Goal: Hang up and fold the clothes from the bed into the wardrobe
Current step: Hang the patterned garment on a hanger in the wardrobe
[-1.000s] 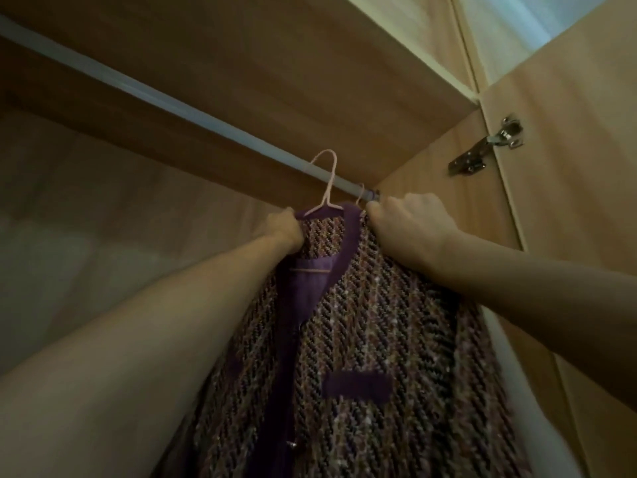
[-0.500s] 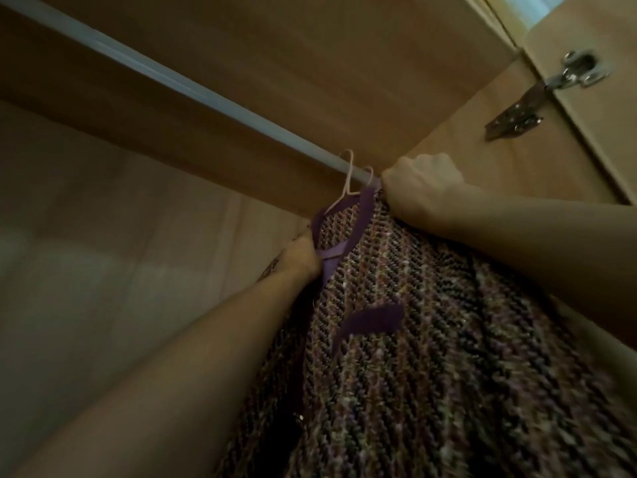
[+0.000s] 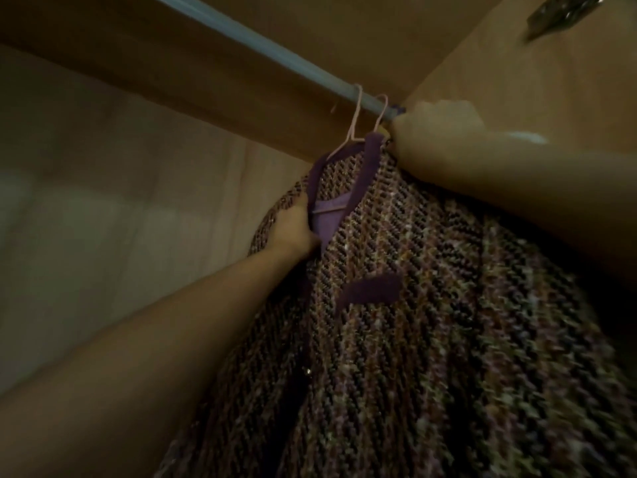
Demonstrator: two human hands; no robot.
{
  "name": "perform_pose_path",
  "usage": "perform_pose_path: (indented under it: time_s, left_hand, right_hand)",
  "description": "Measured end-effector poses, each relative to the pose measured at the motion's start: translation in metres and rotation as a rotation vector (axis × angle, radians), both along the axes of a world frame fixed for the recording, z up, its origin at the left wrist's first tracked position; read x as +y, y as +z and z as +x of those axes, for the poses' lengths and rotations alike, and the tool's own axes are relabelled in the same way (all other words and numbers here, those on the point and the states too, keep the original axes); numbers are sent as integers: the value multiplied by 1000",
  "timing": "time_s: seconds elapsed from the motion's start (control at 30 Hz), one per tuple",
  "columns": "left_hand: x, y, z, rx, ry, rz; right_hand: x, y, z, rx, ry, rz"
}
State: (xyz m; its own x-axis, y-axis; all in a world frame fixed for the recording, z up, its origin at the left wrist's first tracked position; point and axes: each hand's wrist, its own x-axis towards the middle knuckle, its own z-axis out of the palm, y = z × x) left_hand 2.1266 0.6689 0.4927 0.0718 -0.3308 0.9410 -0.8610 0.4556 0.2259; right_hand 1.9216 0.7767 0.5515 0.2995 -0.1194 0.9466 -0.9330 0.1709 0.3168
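The tweed jacket hung on a pink hanger hooked over the wardrobe rail at its right end. The left hand gripped the purple front edge. The right hand, blurred, seemed curled on the jacket's collar.

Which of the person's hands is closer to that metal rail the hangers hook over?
The right hand. It sits up by the rail, next to the pink hanger hooks. The left hand is lower down, holding the purple edge of the tweed jacket.
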Motion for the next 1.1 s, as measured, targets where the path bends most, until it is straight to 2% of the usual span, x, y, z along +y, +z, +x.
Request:
perform_pose_path:
  time_s: [0.17, 0.3, 0.4, 0.5, 0.57, 0.67, 0.8, 1.0, 1.1]
  left_hand:
    - [42, -27, -17, 110, 8, 63]
    - [70, -48, -31, 90, 8, 108]
    - [84, -68, -39, 177, -89, 115]
    - [100, -102, -50, 212, -212, 239]
    - [120, -126, -56, 145, -231, 344]
    - [152, -159, -56, 2, -192, 387]
    - [188, -206, -49, -231, -31, 593]
    - [266, -271, -54, -365, 51, 759]
    - [301, -301, -57, -448, 100, 805]
  right_hand:
    - [11, -41, 0, -48, 108, 26]
    - [18, -66, -2, -8, -19, 87]
    - [27, -86, -4, -18, -20, 170]
    - [39, -120, -1, 15, -50, 347]
    - [54, -143, 2, 24, -45, 445]
    - [78, -181, 5, 28, -37, 582]
    - [111, -229, 1, 79, -47, 659]
    - [167, -298, 1, 47, 69, 932]
    - [200, -330, -5, -11, 111, 976]
